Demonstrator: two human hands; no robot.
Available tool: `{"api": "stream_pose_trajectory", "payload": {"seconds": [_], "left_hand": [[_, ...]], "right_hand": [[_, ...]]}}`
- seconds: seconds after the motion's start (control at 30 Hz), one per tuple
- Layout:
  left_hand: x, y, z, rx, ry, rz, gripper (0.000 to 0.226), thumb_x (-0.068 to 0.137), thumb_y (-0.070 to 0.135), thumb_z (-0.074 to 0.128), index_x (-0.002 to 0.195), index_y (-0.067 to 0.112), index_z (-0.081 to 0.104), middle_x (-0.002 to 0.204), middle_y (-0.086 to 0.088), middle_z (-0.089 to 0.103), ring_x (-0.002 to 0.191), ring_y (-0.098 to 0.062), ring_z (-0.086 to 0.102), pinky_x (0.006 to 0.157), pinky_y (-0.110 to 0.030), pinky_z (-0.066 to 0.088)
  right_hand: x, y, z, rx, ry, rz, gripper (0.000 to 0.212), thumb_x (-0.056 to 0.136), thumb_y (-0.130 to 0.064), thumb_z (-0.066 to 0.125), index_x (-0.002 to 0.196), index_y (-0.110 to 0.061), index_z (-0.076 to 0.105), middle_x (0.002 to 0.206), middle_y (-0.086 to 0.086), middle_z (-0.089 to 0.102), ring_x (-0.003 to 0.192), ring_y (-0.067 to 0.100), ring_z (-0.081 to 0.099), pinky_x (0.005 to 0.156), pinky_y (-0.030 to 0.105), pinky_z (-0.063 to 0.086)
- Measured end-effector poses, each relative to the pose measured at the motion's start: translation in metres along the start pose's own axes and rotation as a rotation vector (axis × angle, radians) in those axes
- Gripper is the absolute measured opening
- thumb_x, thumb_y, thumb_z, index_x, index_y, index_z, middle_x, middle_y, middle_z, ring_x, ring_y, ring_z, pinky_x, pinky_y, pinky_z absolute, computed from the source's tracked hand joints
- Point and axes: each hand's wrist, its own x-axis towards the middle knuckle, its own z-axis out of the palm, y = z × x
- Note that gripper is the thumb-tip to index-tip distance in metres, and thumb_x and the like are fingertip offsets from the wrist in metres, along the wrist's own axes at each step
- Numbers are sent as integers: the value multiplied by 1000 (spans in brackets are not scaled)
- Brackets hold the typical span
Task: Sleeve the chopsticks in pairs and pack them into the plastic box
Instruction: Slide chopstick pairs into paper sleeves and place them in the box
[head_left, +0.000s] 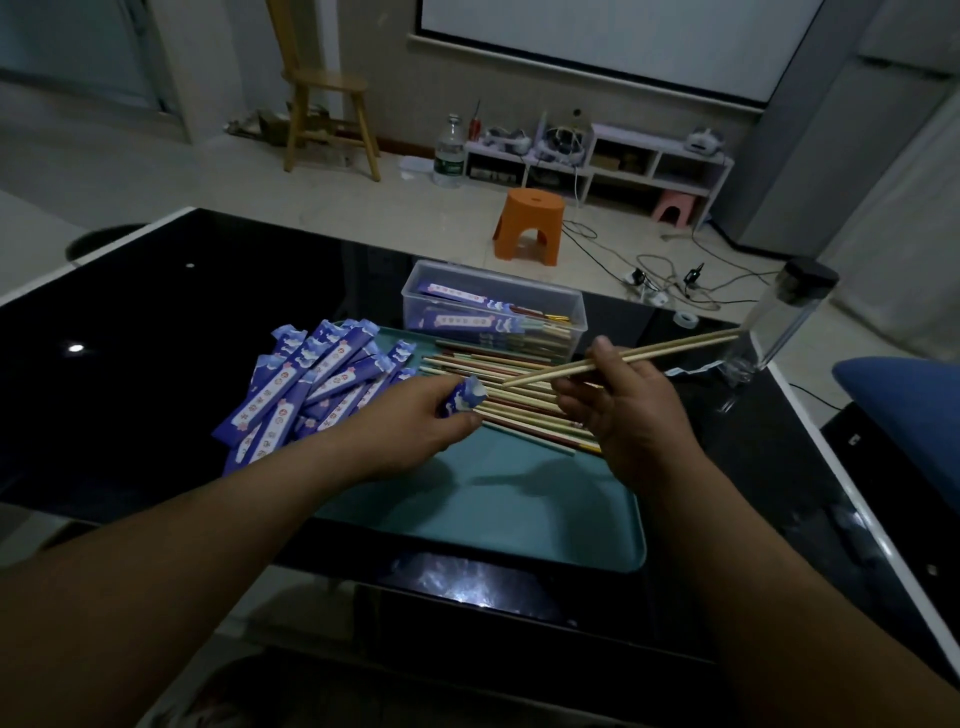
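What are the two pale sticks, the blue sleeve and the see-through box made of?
The chopsticks in the right hand look like bare wood or bamboo: pale tan, matte. The sleeve the left hand pinches looks like printed paper: thin, flat, blue. The box seems clear hard plastic: you see the packed sleeves through its walls.

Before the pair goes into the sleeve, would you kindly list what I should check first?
1. Right hand grips two chopsticks: ok.
2. Left hand pinches one sleeve: ok.
3. Sleeve mouth open toward the tips: cannot tell.
4. Chopstick tips level with each other: cannot tell.
5. Tips touching the sleeve mouth: not ok, there is a gap.
6. Plastic box open, sleeved pairs inside, room on top: ok.
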Motion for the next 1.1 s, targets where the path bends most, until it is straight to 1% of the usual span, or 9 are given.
{"api": "stream_pose_trajectory", "payload": {"seconds": [0.2,0.5,0.63,0.73,0.8,0.87,0.97,1.03,1.1], "left_hand": [[-1,1,2,51,-59,50,16,100,28,62,94,14,60,68,10,51,56,1,43,57,-17,36],[-4,6,1,-81,-149,26,11,102,26,61,101,15,62,59,16,53,51,0,44,52,-14,38],[-3,11,-1,-215,-216,-40,27,106,35,52,109,9,60,72,1,62,62,-17,55,60,-31,47],[-1,11,-1,-214,-249,-37,23,108,29,48,106,10,61,75,0,66,63,-20,58,62,-34,48],[-1,9,-2,-206,-261,-58,22,108,26,49,106,8,61,74,1,66,62,-19,57,60,-31,47],[-1,4,-6,-177,-260,-84,22,108,25,50,105,6,62,72,0,65,62,-20,56,58,-27,47],[0,-3,-10,-139,-244,-104,20,107,24,51,102,8,63,72,-2,66,61,-20,56,60,-31,48],[1,-3,-10,-115,-257,-97,19,107,25,52,100,12,64,75,-4,67,61,-18,57,61,-32,49],[2,0,-8,-99,-270,-93,19,106,26,53,102,12,64,77,-4,67,60,-16,57,60,-29,50]], "right_hand": [[-7,2,9,-53,-113,-35,16,104,-26,57,106,-12,65,92,9,72,83,25,73,69,33,60],[-9,8,10,-133,-122,-43,12,103,-25,59,102,-14,62,83,3,74,79,23,74,71,33,61],[-10,18,11,-281,-153,-31,14,102,-28,63,104,-15,67,89,4,75,83,18,72,72,33,57],[-14,28,18,-423,-231,80,26,100,-36,65,110,-13,71,97,5,77,84,15,69,70,30,55],[-12,27,21,-428,-164,107,31,101,-41,63,115,-14,69,99,6,76,85,18,71,70,31,58],[-7,18,17,-321,32,68,32,103,-45,58,116,-16,62,102,9,71,83,22,70,70,35,59],[0,-2,-1,-223,238,-77,21,110,-35,47,122,-19,54,101,9,63,73,19,65,62,33,57],[1,-6,-10,-333,247,-106,23,111,-27,42,123,-15,58,98,11,63,72,17,64,60,29,56],[0,-1,-10,-413,193,-57,27,111,-23,41,115,-9,64,91,12,65,68,17,63,57,28,54]]}}
